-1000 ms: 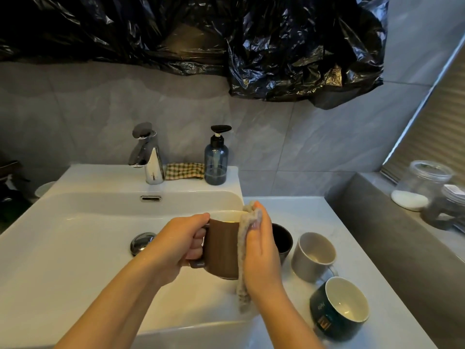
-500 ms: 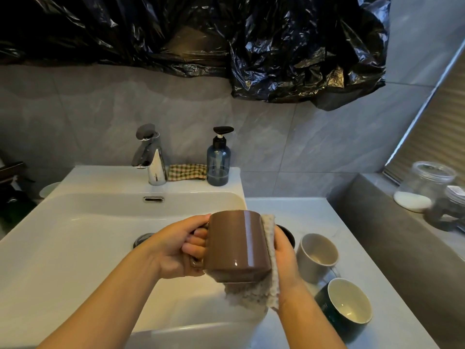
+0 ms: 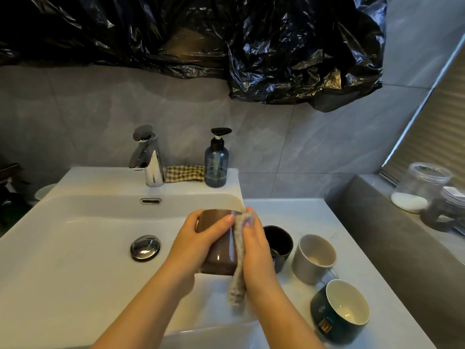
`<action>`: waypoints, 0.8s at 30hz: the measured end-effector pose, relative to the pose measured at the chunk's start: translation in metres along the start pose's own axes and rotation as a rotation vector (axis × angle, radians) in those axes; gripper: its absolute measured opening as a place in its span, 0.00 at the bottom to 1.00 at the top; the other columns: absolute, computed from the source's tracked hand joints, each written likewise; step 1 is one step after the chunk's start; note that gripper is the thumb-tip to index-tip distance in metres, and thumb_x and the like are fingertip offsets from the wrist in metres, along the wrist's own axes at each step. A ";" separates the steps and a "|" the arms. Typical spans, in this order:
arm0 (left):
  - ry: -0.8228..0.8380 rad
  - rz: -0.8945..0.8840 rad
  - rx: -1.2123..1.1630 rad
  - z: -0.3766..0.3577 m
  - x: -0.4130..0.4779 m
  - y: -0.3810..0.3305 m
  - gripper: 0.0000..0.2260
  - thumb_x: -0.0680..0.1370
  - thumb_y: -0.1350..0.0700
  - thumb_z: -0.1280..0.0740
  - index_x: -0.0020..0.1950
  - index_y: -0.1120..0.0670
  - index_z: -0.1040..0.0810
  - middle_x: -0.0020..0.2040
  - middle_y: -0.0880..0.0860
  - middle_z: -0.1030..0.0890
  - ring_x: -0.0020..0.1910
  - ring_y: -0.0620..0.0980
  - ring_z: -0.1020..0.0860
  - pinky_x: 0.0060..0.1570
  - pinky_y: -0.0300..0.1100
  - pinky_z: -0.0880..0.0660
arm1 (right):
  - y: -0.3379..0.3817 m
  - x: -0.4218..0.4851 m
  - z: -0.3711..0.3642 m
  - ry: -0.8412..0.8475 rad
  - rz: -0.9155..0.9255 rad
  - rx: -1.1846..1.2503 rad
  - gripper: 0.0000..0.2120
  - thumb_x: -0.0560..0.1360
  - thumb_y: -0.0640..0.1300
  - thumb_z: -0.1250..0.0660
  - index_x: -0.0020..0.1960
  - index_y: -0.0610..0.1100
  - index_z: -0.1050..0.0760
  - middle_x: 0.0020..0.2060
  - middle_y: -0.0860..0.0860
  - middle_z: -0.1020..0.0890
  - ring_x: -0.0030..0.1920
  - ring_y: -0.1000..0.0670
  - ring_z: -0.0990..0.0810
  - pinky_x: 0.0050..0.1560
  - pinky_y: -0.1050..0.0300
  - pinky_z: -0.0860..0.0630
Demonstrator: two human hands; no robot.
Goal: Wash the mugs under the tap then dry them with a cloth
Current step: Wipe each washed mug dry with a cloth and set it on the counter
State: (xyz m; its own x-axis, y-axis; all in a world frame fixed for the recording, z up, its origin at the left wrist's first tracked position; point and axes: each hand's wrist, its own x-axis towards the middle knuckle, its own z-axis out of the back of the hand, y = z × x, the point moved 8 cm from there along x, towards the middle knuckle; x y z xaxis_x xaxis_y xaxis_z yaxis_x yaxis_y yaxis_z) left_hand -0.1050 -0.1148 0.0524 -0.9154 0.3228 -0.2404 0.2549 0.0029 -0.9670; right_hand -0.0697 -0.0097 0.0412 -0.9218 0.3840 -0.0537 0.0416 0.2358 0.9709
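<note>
My left hand (image 3: 198, 241) grips a brown mug (image 3: 218, 258) around its body, over the right side of the white sink (image 3: 75, 248). My right hand (image 3: 254, 250) holds a beige cloth (image 3: 239, 273) against the mug's right side; the cloth's end hangs below the mug. On the counter to the right stand a dark mug (image 3: 279, 244), a grey mug (image 3: 314, 258) and a dark green mug (image 3: 339, 311) with a cream inside. The chrome tap (image 3: 148, 159) stands behind the basin; no water runs from it.
A blue soap dispenser (image 3: 217, 162) and a checked cloth (image 3: 185, 173) sit on the sink's back ledge. The drain plug (image 3: 145, 247) lies in the basin. Glass jars (image 3: 422, 187) stand on the grey ledge at right. Black plastic sheeting (image 3: 276, 46) hangs above.
The brown mug has been turned so its handle no longer shows. My left hand shifted from the handle to the mug's body, and my right hand with the cloth moved along the mug's side.
</note>
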 end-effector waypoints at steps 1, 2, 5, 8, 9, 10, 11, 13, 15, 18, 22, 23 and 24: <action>0.057 0.052 -0.049 0.001 0.001 0.002 0.32 0.57 0.41 0.28 0.59 0.49 0.26 0.51 0.54 0.18 0.49 0.53 0.18 0.42 0.48 0.21 | 0.004 -0.003 -0.006 0.039 0.036 -0.043 0.18 0.80 0.54 0.50 0.70 0.59 0.40 0.64 0.53 0.27 0.60 0.55 0.25 0.54 0.64 0.24; 0.110 0.101 -0.107 0.001 0.000 0.005 0.30 0.58 0.43 0.28 0.59 0.49 0.25 0.49 0.54 0.17 0.47 0.53 0.18 0.42 0.48 0.21 | 0.002 -0.003 -0.007 0.057 0.017 -0.035 0.19 0.80 0.54 0.50 0.71 0.59 0.41 0.63 0.54 0.27 0.59 0.55 0.25 0.54 0.65 0.24; 0.219 0.203 -0.334 -0.003 -0.006 0.015 0.24 0.61 0.45 0.31 0.54 0.53 0.21 0.42 0.57 0.16 0.39 0.55 0.18 0.42 0.49 0.22 | -0.007 0.004 -0.010 0.146 -0.204 0.262 0.14 0.78 0.56 0.41 0.61 0.54 0.25 0.50 0.50 0.18 0.50 0.50 0.19 0.53 0.54 0.21; 0.230 0.207 -0.413 -0.006 -0.007 0.016 0.22 0.61 0.45 0.32 0.50 0.56 0.20 0.38 0.58 0.17 0.34 0.55 0.19 0.41 0.48 0.24 | -0.025 0.007 -0.008 0.084 -0.400 0.435 0.22 0.75 0.61 0.37 0.52 0.43 0.20 0.46 0.44 0.17 0.50 0.44 0.19 0.62 0.45 0.27; 0.215 0.210 -0.423 -0.003 -0.004 0.016 0.23 0.61 0.45 0.32 0.51 0.57 0.20 0.38 0.58 0.17 0.34 0.55 0.19 0.40 0.48 0.25 | -0.027 0.005 -0.010 0.076 -0.396 0.420 0.25 0.74 0.64 0.38 0.55 0.44 0.20 0.49 0.43 0.17 0.52 0.43 0.19 0.63 0.43 0.28; 0.199 0.215 -0.443 0.001 -0.002 0.016 0.25 0.60 0.45 0.31 0.52 0.57 0.20 0.38 0.59 0.17 0.35 0.55 0.19 0.40 0.48 0.25 | -0.029 0.004 -0.011 0.084 -0.375 0.378 0.28 0.72 0.66 0.39 0.59 0.46 0.22 0.53 0.44 0.17 0.55 0.43 0.20 0.63 0.43 0.28; 0.190 0.219 -0.461 0.004 0.001 0.016 0.27 0.59 0.44 0.30 0.53 0.57 0.21 0.39 0.59 0.17 0.35 0.56 0.19 0.40 0.48 0.25 | -0.027 0.000 -0.015 0.095 -0.341 0.322 0.29 0.71 0.67 0.40 0.63 0.49 0.25 0.55 0.45 0.18 0.57 0.43 0.21 0.63 0.43 0.27; 0.190 0.228 -0.488 0.008 0.005 0.016 0.27 0.60 0.43 0.31 0.54 0.57 0.21 0.40 0.59 0.17 0.35 0.56 0.19 0.39 0.49 0.24 | -0.016 -0.005 -0.019 0.088 -0.208 0.207 0.29 0.72 0.65 0.44 0.69 0.55 0.33 0.63 0.49 0.24 0.62 0.47 0.24 0.67 0.46 0.30; 0.212 0.225 -0.486 0.007 0.005 0.017 0.26 0.61 0.43 0.32 0.53 0.57 0.20 0.40 0.59 0.17 0.35 0.56 0.18 0.39 0.49 0.24 | -0.013 -0.003 -0.018 0.075 -0.127 0.081 0.28 0.73 0.63 0.46 0.71 0.58 0.38 0.67 0.52 0.28 0.66 0.49 0.28 0.69 0.47 0.33; 0.272 0.184 -0.460 0.001 0.001 0.015 0.20 0.63 0.45 0.31 0.50 0.56 0.18 0.41 0.58 0.16 0.36 0.54 0.18 0.38 0.46 0.22 | -0.014 0.002 -0.018 0.124 -0.319 0.314 0.26 0.72 0.63 0.41 0.59 0.47 0.22 0.53 0.46 0.17 0.55 0.44 0.20 0.59 0.45 0.25; 0.347 0.058 -0.155 -0.005 -0.001 -0.001 0.12 0.66 0.43 0.30 0.47 0.43 0.16 0.50 0.52 0.16 0.44 0.50 0.17 0.44 0.47 0.22 | -0.025 0.006 -0.007 0.128 -0.417 0.432 0.13 0.72 0.53 0.36 0.41 0.43 0.21 0.39 0.45 0.18 0.40 0.48 0.21 0.41 0.58 0.23; 0.352 0.025 -0.024 -0.006 -0.001 -0.008 0.13 0.67 0.40 0.29 0.49 0.40 0.17 0.51 0.50 0.16 0.46 0.49 0.18 0.46 0.48 0.22 | -0.032 0.010 -0.002 0.072 -0.413 0.462 0.11 0.74 0.52 0.35 0.42 0.44 0.23 0.40 0.46 0.19 0.40 0.50 0.21 0.39 0.61 0.23; 0.354 -0.009 0.106 -0.006 0.000 -0.015 0.15 0.67 0.37 0.31 0.52 0.38 0.19 0.52 0.48 0.17 0.48 0.49 0.18 0.47 0.48 0.22 | -0.039 0.013 0.001 0.045 -0.424 0.530 0.12 0.72 0.55 0.33 0.43 0.45 0.23 0.41 0.47 0.19 0.41 0.51 0.21 0.38 0.62 0.23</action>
State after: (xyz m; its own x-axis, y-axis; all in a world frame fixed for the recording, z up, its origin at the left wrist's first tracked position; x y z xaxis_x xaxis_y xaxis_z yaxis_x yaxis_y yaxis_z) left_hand -0.1074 -0.1087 0.0676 -0.7479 0.6311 -0.2058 0.1973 -0.0847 -0.9767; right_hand -0.0828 -0.0135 0.0029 -0.9147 0.1270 -0.3836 -0.1540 0.7681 0.6215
